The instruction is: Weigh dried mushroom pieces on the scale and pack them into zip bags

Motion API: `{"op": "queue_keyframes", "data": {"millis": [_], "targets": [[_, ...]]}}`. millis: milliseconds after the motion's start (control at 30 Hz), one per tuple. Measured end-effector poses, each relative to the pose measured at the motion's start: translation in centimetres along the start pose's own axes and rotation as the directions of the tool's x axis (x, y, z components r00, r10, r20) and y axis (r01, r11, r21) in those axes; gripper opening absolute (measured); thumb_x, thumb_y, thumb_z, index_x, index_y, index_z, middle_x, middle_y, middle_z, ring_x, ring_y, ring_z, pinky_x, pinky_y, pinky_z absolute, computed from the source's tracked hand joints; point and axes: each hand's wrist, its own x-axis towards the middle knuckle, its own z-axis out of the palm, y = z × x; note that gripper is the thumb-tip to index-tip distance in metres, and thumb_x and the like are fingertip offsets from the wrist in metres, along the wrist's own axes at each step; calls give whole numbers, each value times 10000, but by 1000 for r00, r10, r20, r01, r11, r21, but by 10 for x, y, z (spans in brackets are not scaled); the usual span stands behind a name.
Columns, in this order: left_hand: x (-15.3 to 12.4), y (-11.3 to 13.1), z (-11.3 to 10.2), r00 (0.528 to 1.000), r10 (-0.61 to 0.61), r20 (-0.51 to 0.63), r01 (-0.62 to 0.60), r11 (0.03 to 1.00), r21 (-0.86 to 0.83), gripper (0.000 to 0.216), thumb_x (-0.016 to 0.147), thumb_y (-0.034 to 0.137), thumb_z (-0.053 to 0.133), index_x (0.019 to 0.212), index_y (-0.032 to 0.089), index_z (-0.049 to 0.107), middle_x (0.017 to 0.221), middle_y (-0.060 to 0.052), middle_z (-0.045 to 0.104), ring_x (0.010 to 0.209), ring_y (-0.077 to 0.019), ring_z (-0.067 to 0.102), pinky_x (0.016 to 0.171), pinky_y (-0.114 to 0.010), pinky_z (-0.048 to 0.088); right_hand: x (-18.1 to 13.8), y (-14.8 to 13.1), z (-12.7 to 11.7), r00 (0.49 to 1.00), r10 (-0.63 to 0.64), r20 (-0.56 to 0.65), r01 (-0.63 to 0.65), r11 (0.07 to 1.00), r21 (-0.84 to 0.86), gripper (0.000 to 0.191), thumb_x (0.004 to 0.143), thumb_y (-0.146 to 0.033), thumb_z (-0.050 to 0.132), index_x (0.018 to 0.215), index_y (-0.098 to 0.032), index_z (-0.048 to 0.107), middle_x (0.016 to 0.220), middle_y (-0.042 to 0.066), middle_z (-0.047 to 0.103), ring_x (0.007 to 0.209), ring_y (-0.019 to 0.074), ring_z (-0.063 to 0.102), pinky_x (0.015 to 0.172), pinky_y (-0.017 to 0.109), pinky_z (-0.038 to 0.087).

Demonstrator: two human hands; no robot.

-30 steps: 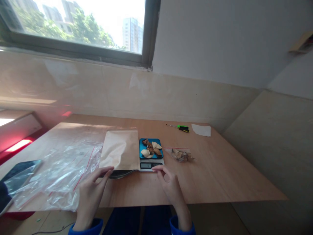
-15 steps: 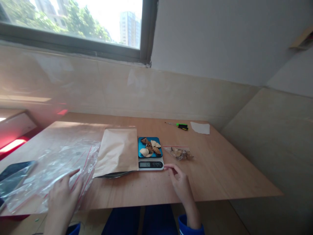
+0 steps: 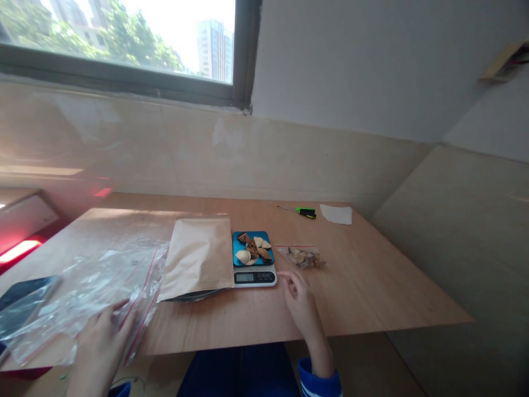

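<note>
My left hand (image 3: 99, 336) rests on the clear plastic zip bags (image 3: 111, 270) at the table's left side, thumb and forefinger apart, with a red-edged bag showing between them. My right hand (image 3: 300, 300) is beside the right front corner of the digital scale (image 3: 273, 279), fingers loosely bent and apart, holding nothing visible. Dried pieces, brown and cream (image 3: 253, 249), lie on the scale's blue plate; its lit display is too small to read surely. A brown paper pouch (image 3: 200, 253) lies against the scale's left side, its dark-lined opening towards me.
Right of the scale lies a small zip bag of dried brown pieces (image 3: 306, 257). Farther back are screwdrivers (image 3: 306, 212) with green-and-black handles and a white paper piece (image 3: 336, 214). A dark phone-like slab (image 3: 25, 292) lies partly under the plastic at the left.
My left hand has moved slightly down and left over the plastic bags, its forefinger lower. My right fingertips have shifted up slightly beside the scale. The camera view has shifted a little.
</note>
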Motion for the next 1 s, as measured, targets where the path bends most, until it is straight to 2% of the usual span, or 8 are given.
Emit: {"op": "queue_keyframes", "data": {"millis": [167,333,500,600,667,733,867,1000], "targets": [[-2,9,-7,996,-29,80,29,1000,1,421,735,538,445,904,192,617,950,-166,683,945,-371,634,854,-509,490,21,9,32,985,-101,-142,74,980,-184,235,871,-235,480,1045,-184,630,1051,126,644,1033,277,559,921,458,452],[-4,16,-20,971,-174,163,172,985,25,499,786,574,399,970,193,664,918,-148,701,876,-343,664,777,-463,505,46,8,64,966,-97,-239,10,940,-341,227,860,-301,532,1000,-149,627,1054,186,599,1035,331,526,900,524,422],[-3,13,-22,961,-215,176,211,977,38,510,807,594,401,1008,207,665,900,-123,709,872,-336,668,769,-443,503,50,8,59,962,-78,-263,-18,939,-343,204,857,-347,565,884,-161,647,987,175,594,970,328,546,868,520,426],[-3,12,-17,982,-138,132,133,990,49,520,825,593,388,1047,194,636,1011,-142,691,979,-349,647,849,-470,490,37,6,43,950,-77,-303,-36,936,-351,243,853,-378,559,890,-159,655,970,167,602,949,321,552,846,506,442],[-2,15,-11,998,-7,69,6,1000,16,518,821,585,409,1071,180,612,1083,-158,664,1064,-358,613,911,-496,469,26,-1,32,934,-66,-352,-51,948,-313,288,857,-416,539,912,-155,649,949,164,611,942,318,558,839,499,453],[-2,21,-3,987,155,52,-151,986,-74,503,807,574,456,1089,182,595,1107,-153,653,1096,-347,598,943,-503,462,16,-11,22,929,-32,-368,-54,974,-222,312,855,-448,533,932,-163,634,919,144,626,896,292,576,811,462,476],[-3,37,20,920,382,87,-351,903,-247,475,783,515,562,1159,225,570,1182,-115,637,1133,-303,594,982,-491,459,4,-39,12,979,80,-190,-82,997,-1,286,844,-436,565,963,-182,618,833,75,657,682,192,583,642,318,499],[-4,48,36,918,395,43,-370,890,-266,399,804,437,538,1138,227,595,1209,-120,617,1162,-309,580,991,-503,454,-4,-72,15,993,70,95,-77,994,72,202,854,-376,579,949,-205,628,815,25,673,629,147,580,577,253,466]]}}
